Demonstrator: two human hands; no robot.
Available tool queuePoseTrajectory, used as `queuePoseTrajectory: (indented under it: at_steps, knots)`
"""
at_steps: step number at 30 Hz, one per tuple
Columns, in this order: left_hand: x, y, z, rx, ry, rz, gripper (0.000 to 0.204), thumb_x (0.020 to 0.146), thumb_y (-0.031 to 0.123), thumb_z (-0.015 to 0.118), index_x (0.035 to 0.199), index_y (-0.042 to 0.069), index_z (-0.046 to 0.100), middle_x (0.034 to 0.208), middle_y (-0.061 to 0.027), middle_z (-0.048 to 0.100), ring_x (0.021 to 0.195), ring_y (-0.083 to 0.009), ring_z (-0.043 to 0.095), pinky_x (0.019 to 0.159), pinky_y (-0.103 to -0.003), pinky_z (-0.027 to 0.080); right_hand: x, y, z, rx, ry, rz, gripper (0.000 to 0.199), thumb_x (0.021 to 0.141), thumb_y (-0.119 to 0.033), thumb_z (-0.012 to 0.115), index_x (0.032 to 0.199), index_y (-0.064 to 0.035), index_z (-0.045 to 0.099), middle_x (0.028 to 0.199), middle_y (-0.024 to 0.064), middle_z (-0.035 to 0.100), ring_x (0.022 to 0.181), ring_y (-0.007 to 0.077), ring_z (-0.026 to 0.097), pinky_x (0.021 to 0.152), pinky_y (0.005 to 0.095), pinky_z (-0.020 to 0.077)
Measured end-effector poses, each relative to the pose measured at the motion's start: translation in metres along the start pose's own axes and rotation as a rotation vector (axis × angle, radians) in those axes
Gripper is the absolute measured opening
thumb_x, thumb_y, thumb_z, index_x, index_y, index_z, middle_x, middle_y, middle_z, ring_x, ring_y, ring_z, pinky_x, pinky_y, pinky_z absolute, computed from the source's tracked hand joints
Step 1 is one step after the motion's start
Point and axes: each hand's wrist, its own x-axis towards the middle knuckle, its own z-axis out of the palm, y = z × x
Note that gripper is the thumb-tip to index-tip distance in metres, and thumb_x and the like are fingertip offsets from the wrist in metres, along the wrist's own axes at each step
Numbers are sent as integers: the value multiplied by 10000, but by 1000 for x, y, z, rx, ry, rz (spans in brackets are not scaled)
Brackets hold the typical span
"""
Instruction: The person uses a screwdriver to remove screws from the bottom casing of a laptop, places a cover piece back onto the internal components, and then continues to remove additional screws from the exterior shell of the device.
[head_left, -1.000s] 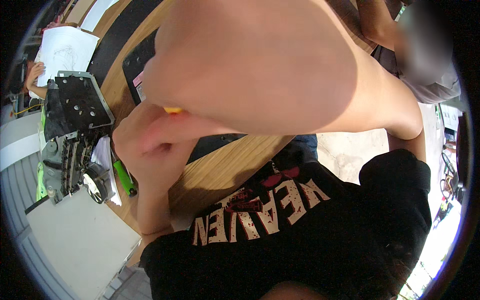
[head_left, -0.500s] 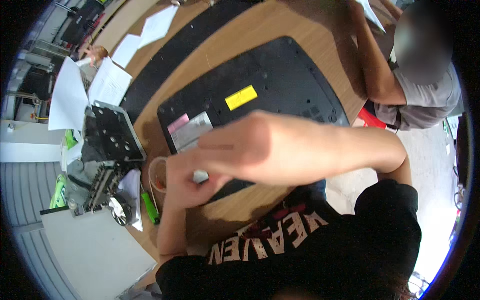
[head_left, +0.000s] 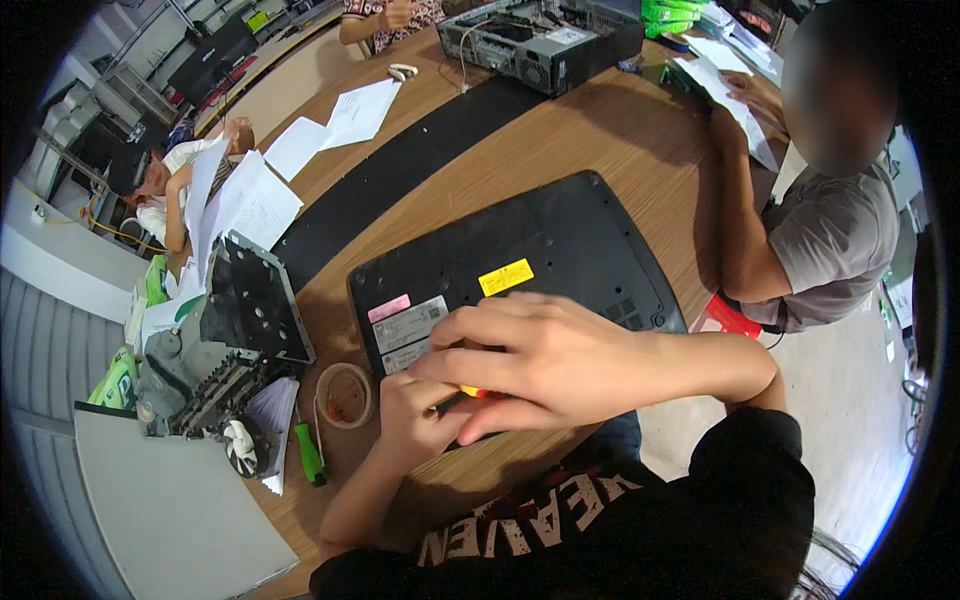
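Over laptop's (head_left: 590, 245) edge, fingers (head_left: 485, 324), tabletop (head_left: 630, 130) spreading beyond

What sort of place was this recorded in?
Probably a computer repair workshop or training room: an upturned laptop and an opened computer case sit on the table, with a green-handled tool nearby.

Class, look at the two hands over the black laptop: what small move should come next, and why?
I would probably raise the right hand slightly, without moving the left hand: the right overlaps the left, so only a bit of the small yellow-and-red object between them shows, and together they hide part of the near edge of the black laptop.
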Motion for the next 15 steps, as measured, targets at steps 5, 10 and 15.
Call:
queuePoseTrajectory:
  at_steps: [5, 10, 15]
  knots:
    - [7, 9, 0, -47, -28, -23, 112, 714, 33, 718, 823, 46, 696, 780, -106, 669, 655, -258, 653, 579, -323, 493, 4, 3, -26, 310, -126, -86, 217, 761, -69, 634, 951, 18, 573, 875, 119, 558, 865, 302, 590, 758, 383, 487]
    - [0, -4, -8, -238, -222, -50, 178, 717, -29, 681, 891, 3, 666, 795, -94, 665, 725, -224, 650, 645, -298, 492, 8, -9, -27, -2, -242, -114, 140, 741, -66, 593, 846, 22, 560, 799, 101, 527, 824, 265, 579, 750, 347, 492]
    - [2, 8, -4, -404, -269, -179, 242, 712, -9, 735, 939, -19, 649, 872, -91, 681, 814, -172, 655, 722, -275, 493, 6, -7, -26, -121, -224, -59, 128, 731, -101, 625, 787, -14, 551, 800, 100, 557, 802, 245, 577, 741, 318, 501]
